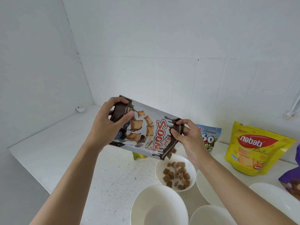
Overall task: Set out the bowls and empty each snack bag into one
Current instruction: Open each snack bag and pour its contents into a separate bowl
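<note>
In the head view, the Soom snack bag [146, 129] was held tilted at mid-frame, its mouth lowered to the right above a small white bowl [158, 168] on the counter [65, 143]. Its bottom end was gripped by the left hand [110, 122], and its open edge was pinched by the right hand [186, 137]. Brown snack pieces [177, 176] were seen at the mouth and in that bowl. A large empty bowl [146, 202] was set at lower centre, and a yellow Nabati Bites bag [256, 148] stood at the right.

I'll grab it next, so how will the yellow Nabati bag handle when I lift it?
Probably floppy: the yellow Nabati bag is a thin, crinkled pouch. Likely light for its size, judging by the wafers pictured. As it stands upright, a high push may tip it.
</note>
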